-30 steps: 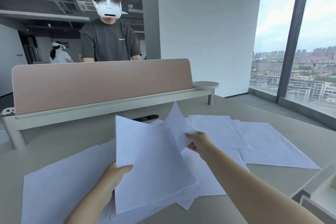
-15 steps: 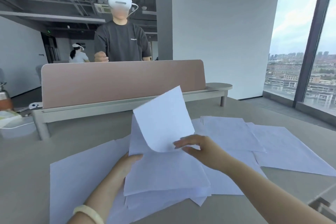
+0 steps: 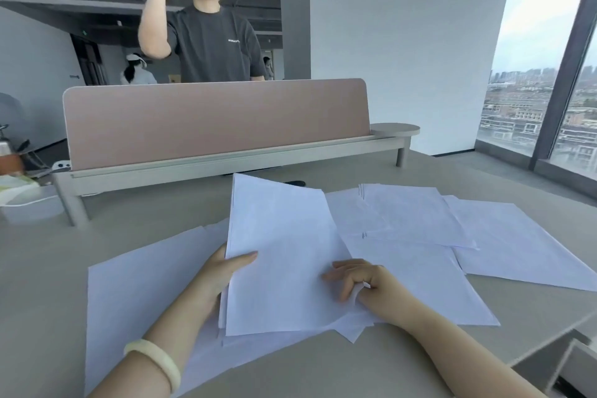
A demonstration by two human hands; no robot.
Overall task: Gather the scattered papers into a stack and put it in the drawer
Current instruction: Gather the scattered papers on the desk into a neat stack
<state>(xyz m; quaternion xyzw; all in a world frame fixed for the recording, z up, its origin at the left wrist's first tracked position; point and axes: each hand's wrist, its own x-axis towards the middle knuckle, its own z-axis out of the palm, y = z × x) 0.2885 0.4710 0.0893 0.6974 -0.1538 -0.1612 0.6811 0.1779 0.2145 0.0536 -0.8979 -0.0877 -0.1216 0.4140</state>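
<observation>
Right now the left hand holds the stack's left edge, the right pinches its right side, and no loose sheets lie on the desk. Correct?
No. The head view shows loose sheets on the desk beside the stack. The left hand does hold its left edge; the right hand pinches its right side.

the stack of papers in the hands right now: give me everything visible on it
The stack of papers is several thin white sheets, blank on the side shown, with layered edges visible along its left side and only roughly squared. It is angled, far corner pointing toward the desk divider, and overlaps loose sheets on the table. The left hand grips its left edge, thumb on top. The right hand pinches a curled edge at its lower right.
</observation>
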